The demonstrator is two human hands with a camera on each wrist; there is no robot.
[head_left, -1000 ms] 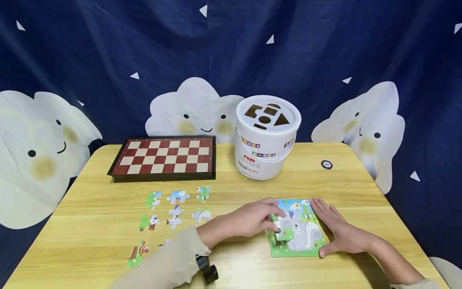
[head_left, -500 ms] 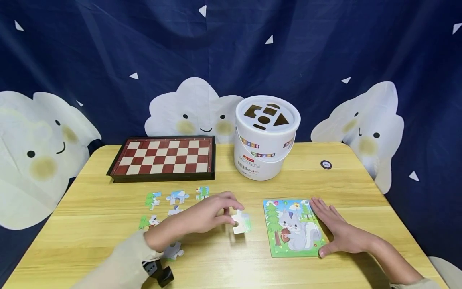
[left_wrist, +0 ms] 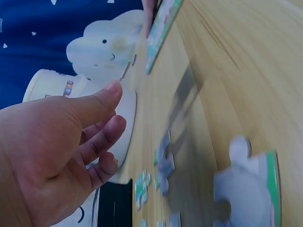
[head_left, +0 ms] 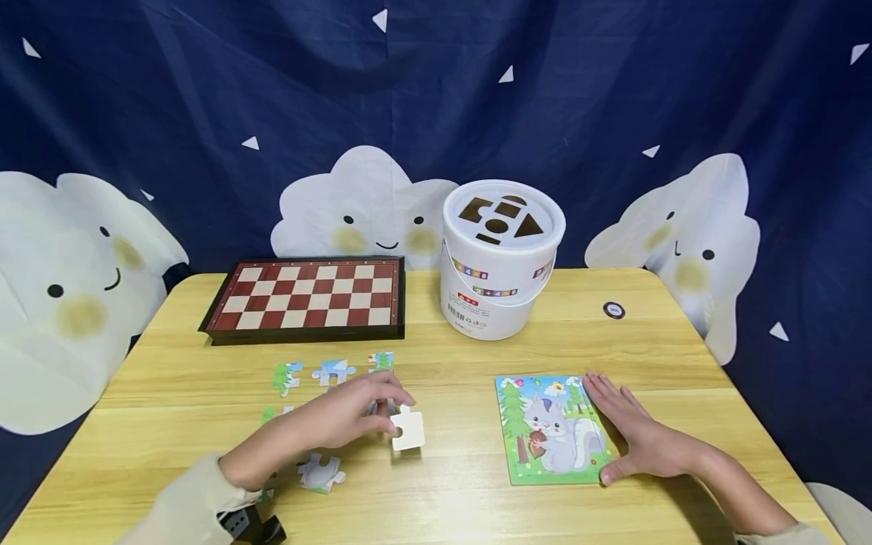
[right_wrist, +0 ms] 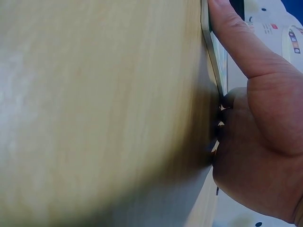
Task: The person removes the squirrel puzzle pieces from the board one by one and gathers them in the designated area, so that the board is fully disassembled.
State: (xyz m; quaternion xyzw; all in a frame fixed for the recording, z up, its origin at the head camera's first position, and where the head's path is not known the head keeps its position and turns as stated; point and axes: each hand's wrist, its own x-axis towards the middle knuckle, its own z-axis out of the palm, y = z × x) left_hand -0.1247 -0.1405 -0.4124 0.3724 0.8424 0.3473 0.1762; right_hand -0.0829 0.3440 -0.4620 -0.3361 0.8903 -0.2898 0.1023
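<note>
My left hand (head_left: 341,416) pinches a jigsaw piece (head_left: 410,430) between thumb and fingers, its pale face towards the head camera, just over the table. Under and beside that arm lie several loose jigsaw pieces; one grey piece (head_left: 321,473) is nearest, and the wrist hides others. To the right lies a square squirrel picture board (head_left: 553,435), the whole squirrel showing. Along its right edge rests my right hand (head_left: 643,439), fingers straight and spread, thumb at the lower right corner. The right wrist view shows that thumb (right_wrist: 241,40) against the board's edge.
A checkered game board (head_left: 309,295) lies at the back left. Beside it stands a white bucket (head_left: 497,291) with shaped holes in its lid. A small round chip (head_left: 614,310) is at the back right. Behind the table hangs a dark blue curtain (head_left: 436,91).
My left hand has carried the jigsaw piece leftwards, from over the picture board towards the loose pieces, and its pale side has turned into view. My right hand stays by the board.
</note>
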